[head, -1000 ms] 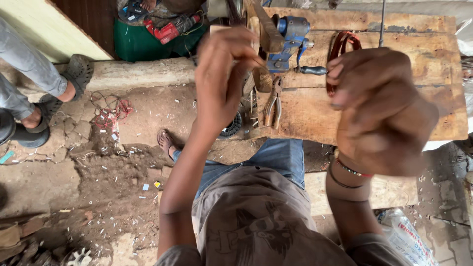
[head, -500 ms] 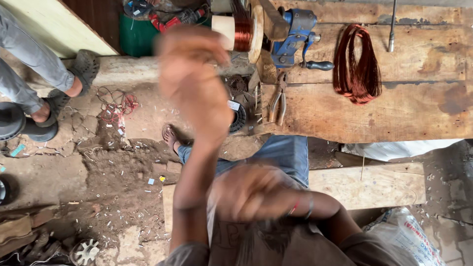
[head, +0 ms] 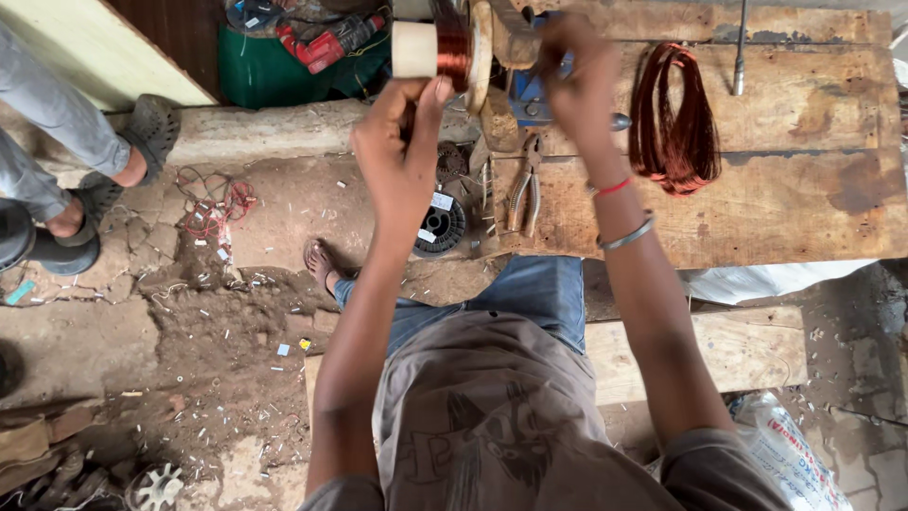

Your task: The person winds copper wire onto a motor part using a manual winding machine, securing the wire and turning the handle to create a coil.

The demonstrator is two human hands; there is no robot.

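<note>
left hand [head: 402,142] pinching near copper-wound spool [head: 452,47] | right hand [head: 577,80] closed, apparently gripping blue vise [head: 530,95]

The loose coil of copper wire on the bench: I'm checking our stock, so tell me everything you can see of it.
The coil of copper wire is a reddish-brown hank of many thin strands, gathered into a long loop with an open middle. It looks glossy and bare. It lies flat on the worn wooden bench, to the right of the person's right hand, which does not touch it. Nothing rests on it.
</note>
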